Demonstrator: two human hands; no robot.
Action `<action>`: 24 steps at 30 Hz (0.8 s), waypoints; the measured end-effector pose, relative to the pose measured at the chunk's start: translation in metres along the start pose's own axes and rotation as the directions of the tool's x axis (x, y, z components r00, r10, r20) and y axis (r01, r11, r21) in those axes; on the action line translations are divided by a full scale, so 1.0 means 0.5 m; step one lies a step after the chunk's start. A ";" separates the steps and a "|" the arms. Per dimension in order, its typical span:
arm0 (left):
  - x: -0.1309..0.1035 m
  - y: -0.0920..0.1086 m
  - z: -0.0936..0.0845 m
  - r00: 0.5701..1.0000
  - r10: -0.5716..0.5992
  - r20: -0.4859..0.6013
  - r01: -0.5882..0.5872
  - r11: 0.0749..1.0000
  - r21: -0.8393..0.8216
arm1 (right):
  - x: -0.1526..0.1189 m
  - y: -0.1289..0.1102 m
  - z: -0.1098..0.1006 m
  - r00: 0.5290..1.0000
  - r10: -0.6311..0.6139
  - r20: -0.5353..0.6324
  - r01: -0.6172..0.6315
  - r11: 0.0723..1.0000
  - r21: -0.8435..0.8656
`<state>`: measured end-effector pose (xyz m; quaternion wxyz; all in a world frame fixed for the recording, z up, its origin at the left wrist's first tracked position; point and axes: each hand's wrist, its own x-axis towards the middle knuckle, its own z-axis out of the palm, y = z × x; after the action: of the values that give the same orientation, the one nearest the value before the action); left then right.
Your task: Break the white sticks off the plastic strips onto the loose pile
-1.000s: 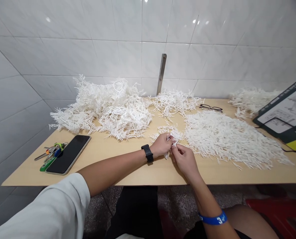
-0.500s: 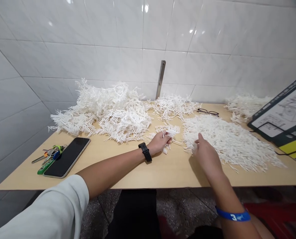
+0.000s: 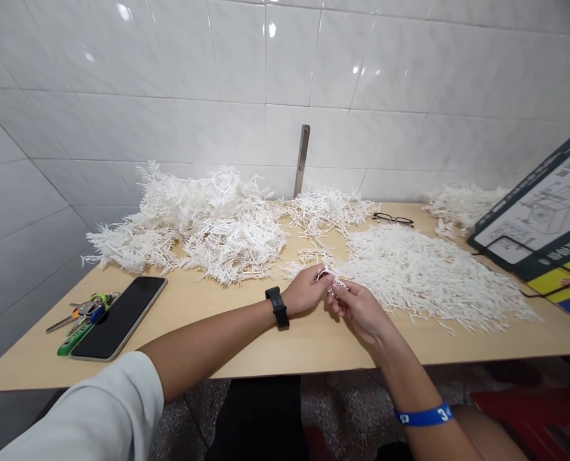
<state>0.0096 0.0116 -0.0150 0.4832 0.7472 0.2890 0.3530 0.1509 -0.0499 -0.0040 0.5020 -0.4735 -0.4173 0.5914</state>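
Note:
My left hand (image 3: 308,290), with a black band on its wrist, is closed round a white branched plastic piece (image 3: 326,273). Fingers of my right hand (image 3: 360,312) pinch the same piece from the right, so the two hands nearly touch. Parts of the piece are hidden by the fingers. Just beyond the hands lie a few similar white bits (image 3: 313,255). A tall tangled heap of white branched pieces (image 3: 208,218) rises to the left, and a flat spread of short white pieces (image 3: 428,275) begins right beside my right hand.
Keys (image 3: 86,312) and a black phone (image 3: 121,317) lie at the left of the wooden table (image 3: 246,349). Glasses (image 3: 393,219) rest behind the flat pile. A smaller white heap (image 3: 330,208) sits by the metal bar (image 3: 302,160). A printed box (image 3: 538,224) leans at right.
My right hand has moved left from the edge of the flat pile to my left hand and now pinches the white piece there. The view has shifted slightly.

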 end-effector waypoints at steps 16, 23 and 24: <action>0.000 -0.004 0.006 0.993 -0.120 0.009 0.120 0.985 -0.121 | -0.013 0.050 0.022 0.969 -0.176 -0.176 0.132 0.963 -0.235; 0.015 -0.006 0.006 0.932 -0.281 -0.231 0.223 0.943 -0.247 | -0.050 0.043 0.054 0.995 -0.081 -0.051 0.062 0.954 -0.294; 0.022 -0.008 0.000 0.905 -0.327 -0.271 0.242 0.922 -0.303 | -0.057 0.040 0.055 0.998 -0.058 0.000 0.055 0.940 -0.336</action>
<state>0.0156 0.0214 -0.0159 0.5719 0.5595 0.4200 0.4285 0.1213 -0.0817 -0.0135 0.4325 -0.5429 -0.5230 0.4946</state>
